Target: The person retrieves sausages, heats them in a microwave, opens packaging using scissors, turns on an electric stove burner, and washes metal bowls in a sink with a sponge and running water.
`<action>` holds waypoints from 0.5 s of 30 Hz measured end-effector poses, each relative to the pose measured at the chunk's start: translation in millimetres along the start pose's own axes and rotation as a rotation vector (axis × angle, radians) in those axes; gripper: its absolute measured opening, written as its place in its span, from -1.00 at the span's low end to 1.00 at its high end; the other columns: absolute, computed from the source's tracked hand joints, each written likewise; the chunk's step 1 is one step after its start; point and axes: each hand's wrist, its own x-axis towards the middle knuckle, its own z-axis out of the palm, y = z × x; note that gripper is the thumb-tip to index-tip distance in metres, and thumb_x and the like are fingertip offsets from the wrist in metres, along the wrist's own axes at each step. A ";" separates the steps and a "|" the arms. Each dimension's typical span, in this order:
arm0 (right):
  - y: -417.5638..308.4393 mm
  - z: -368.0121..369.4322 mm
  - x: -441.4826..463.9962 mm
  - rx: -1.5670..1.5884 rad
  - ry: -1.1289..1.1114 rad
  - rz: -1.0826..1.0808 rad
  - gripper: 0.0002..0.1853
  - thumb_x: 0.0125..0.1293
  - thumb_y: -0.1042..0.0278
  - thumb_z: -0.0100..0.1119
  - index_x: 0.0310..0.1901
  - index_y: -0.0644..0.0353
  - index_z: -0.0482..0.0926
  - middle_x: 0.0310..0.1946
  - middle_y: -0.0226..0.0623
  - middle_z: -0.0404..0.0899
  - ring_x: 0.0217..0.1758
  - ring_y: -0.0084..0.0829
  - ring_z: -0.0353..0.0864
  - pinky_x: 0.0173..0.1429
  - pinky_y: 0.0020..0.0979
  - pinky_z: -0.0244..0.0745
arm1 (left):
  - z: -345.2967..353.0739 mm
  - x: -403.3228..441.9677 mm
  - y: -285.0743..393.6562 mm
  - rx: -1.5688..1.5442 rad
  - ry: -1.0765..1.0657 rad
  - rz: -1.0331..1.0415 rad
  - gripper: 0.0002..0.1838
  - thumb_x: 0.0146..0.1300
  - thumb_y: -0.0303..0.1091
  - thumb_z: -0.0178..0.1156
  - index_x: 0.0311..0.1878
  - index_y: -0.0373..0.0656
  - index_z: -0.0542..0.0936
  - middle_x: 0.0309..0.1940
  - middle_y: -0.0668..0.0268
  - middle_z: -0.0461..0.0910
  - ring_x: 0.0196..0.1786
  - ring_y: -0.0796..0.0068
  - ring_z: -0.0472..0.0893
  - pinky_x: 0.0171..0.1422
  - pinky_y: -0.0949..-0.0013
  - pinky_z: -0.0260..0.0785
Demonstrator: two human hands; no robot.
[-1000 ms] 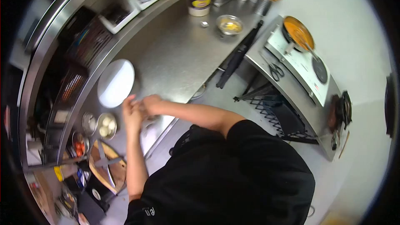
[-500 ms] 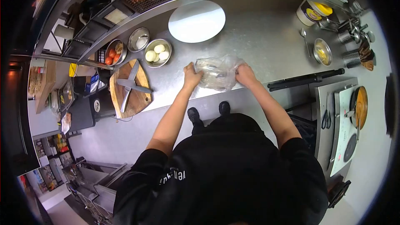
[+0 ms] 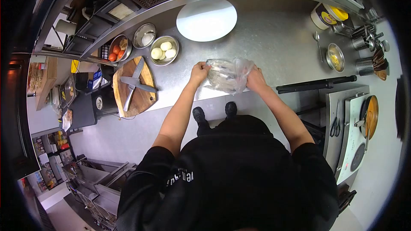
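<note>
A clear plastic bag (image 3: 226, 76) with greyish, silvery pieces inside, whose kind I cannot make out, lies at the front edge of the steel counter (image 3: 269, 38). At its left side, my left hand (image 3: 199, 72) pinches the plastic near the upper corner. My right hand (image 3: 256, 79) is closed around the gathered plastic at the right end. Behind the bag lies a white oval plate (image 3: 206, 19). To the left stands a metal bowl of peeled, pale round pieces (image 3: 164, 51).
Two crossed knives (image 3: 136, 81) lie on a wooden cutting board (image 3: 145, 99) at left. Bowls with tomatoes (image 3: 115, 53) and white contents (image 3: 144, 36) stand behind. At right are a spoon (image 3: 318, 45), a bowl with yellow food (image 3: 335, 57), a white tub (image 3: 322, 16) and a pan (image 3: 371, 117).
My left hand has shifted up along the bag's left side. The bag's right end is more bunched at my right hand, and its contents sit slightly further right.
</note>
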 end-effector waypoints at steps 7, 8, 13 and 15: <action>-20.9 -17.0 -33.5 -0.230 0.220 -0.267 -0.77 -0.02 0.36 0.23 -0.26 0.17 0.62 -0.11 -0.25 0.49 0.06 -0.29 0.39 0.24 -0.03 0.21 | -2.7 -5.8 4.0 0.125 0.139 0.035 -0.59 0.18 -0.21 0.24 -0.02 -0.30 0.49 -0.47 0.11 0.61 -0.40 0.30 0.60 -0.23 0.30 0.42; -25.2 -16.4 -33.4 -0.187 0.192 -0.251 -0.76 -0.02 0.37 0.23 -0.26 0.18 0.62 -0.10 -0.25 0.49 0.06 -0.28 0.39 0.24 -0.03 0.21 | -3.0 -6.3 5.3 0.117 0.132 0.036 -0.60 0.23 -0.22 0.22 0.02 -0.30 0.47 -0.45 0.18 0.59 -0.44 0.41 0.54 -0.31 0.35 0.38; -13.8 4.7 -15.1 -0.005 0.081 -0.069 -0.76 -0.02 0.37 0.21 -0.26 0.18 0.62 -0.10 -0.24 0.49 0.05 -0.25 0.39 0.21 -0.03 0.23 | -6.8 -3.4 0.1 -0.101 0.049 -0.023 -0.59 0.30 -0.23 0.19 0.08 -0.30 0.41 -0.40 0.25 0.58 -0.45 0.52 0.49 -0.38 0.39 0.35; -11.5 1.6 -8.4 -0.007 0.090 -0.162 -0.76 -0.03 0.36 0.21 -0.26 0.19 0.62 -0.12 -0.19 0.50 0.05 -0.21 0.39 0.14 -0.04 0.26 | -8.0 -4.5 -1.1 -0.161 0.116 -0.064 -0.62 0.32 -0.26 0.17 0.08 -0.29 0.39 -0.37 0.27 0.57 -0.42 0.57 0.50 -0.39 0.44 0.35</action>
